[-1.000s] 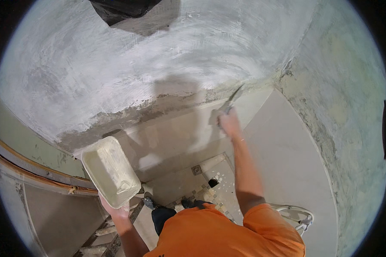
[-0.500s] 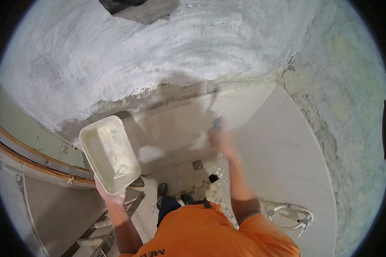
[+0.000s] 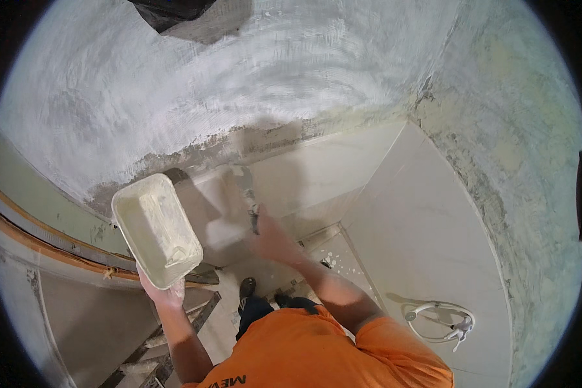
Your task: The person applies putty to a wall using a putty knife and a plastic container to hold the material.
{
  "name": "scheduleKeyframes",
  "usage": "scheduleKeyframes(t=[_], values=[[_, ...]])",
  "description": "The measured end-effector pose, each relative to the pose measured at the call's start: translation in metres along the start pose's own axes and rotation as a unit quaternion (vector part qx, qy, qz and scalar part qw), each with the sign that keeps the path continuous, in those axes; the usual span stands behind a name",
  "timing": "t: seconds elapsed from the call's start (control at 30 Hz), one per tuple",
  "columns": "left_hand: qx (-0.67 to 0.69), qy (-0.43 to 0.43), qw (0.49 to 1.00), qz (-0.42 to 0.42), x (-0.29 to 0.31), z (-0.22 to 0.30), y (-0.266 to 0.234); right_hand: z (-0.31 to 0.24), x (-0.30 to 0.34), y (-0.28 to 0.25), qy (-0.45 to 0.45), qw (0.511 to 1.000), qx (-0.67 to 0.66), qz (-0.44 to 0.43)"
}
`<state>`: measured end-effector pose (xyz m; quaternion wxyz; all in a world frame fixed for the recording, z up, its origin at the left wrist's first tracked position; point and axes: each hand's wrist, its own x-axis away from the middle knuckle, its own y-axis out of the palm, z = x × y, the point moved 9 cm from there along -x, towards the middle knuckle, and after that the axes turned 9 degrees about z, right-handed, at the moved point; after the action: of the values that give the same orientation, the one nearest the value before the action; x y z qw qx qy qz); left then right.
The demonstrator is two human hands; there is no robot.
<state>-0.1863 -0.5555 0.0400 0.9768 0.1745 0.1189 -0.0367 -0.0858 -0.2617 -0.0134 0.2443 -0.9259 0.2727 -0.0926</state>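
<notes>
At the lower left my left hand (image 3: pixel 163 292) is closed on the near end of a cream plastic tub (image 3: pixel 132 223). The tub is tilted toward me, with pale filler (image 3: pixel 172 258) smeared over its inside and heaped at the near corner. Right of the tub, my right hand (image 3: pixel 273 238), somewhat blurred, grips a putty knife (image 3: pixel 252 208) by its handle. Its blade points up toward the lower wall, near the top of the tiles; whether it touches the wall I cannot tell. The knife and the tub are apart.
Ahead rises a wall (image 3: pixel 284 71) streaked with white filler, bare grey along its lower edge. Large pale tiles (image 3: pixel 427 220) line the right side. A white shower hose (image 3: pixel 415 330) hangs there. A wooden stepladder (image 3: pixel 154 367) stands at lower left. A dark object (image 3: pixel 171 14) juts in at the top.
My right hand has swung left with the putty knife, closer to the tub. The tub in my left hand has shifted slightly left in the picture, along with a small turn of the view.
</notes>
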Motion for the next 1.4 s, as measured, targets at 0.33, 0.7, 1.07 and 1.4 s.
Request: scheduleKeyframes(t=[0.33,0.7,1.07,1.4], values=[[0.185,-0.170,0.965,0.082,0.017,-0.010,0.007,0.104,-0.061,-0.239,0.139,0.912,-0.239,0.303],[-0.077,0.020,0.994,0.073,0.031,0.000,-0.043,0.032,-0.058,-0.091,0.068,0.952,-0.257,0.151],[-0.063,0.063,0.996,-0.024,0.026,0.013,0.012,0.012,-0.008,-0.100,-0.171,0.957,0.057,0.226],[0.009,-0.011,0.998,0.064,0.039,0.020,-0.017,0.029,-0.083,-0.004,-0.090,0.940,0.064,0.322]])
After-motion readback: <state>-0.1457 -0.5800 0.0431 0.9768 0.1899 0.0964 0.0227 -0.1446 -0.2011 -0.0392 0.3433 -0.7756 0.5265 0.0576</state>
